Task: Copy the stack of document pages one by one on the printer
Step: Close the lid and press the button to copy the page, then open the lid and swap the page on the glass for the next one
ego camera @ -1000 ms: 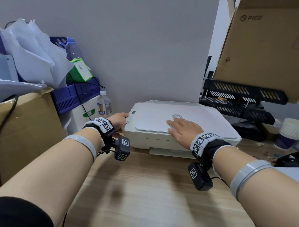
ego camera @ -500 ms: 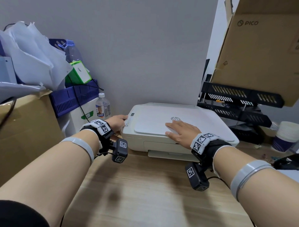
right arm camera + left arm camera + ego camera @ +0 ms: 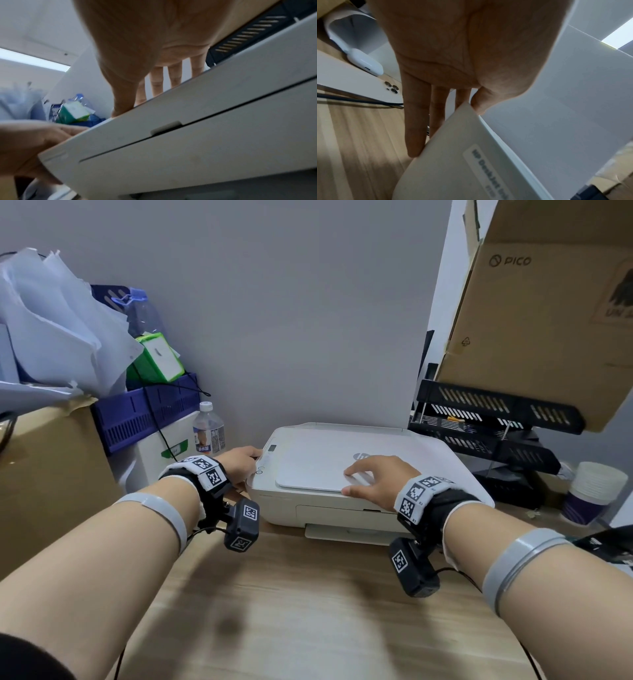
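The white HP printer (image 3: 318, 453) stands on the wooden desk against the wall, with its lid down. My left hand (image 3: 239, 463) is at its front left corner. In the left wrist view its straight fingers (image 3: 415, 128) lie down the printer's side (image 3: 462, 162) and the thumb sits at the top edge by the control panel. My right hand (image 3: 376, 477) rests on the front part of the lid, fingers spread and slightly arched, thumb at the lid's front edge. The right wrist view shows those fingers (image 3: 173, 75) over the printer's front face (image 3: 205, 121). I see no document stack for certain.
Loose white sheets (image 3: 51, 330) pile on a cardboard box (image 3: 44, 474) at left, beside a blue crate (image 3: 144, 412) and water bottle (image 3: 209, 429). Black letter trays (image 3: 496, 419), a PICO carton (image 3: 548, 320) and paper cups (image 3: 592, 491) crowd the right. A white phone (image 3: 392, 88) lies left of the printer.
My right hand has slid back from under the HP logo toward the lid's front edge and its fingers have arched. The left hand has stayed at the corner.
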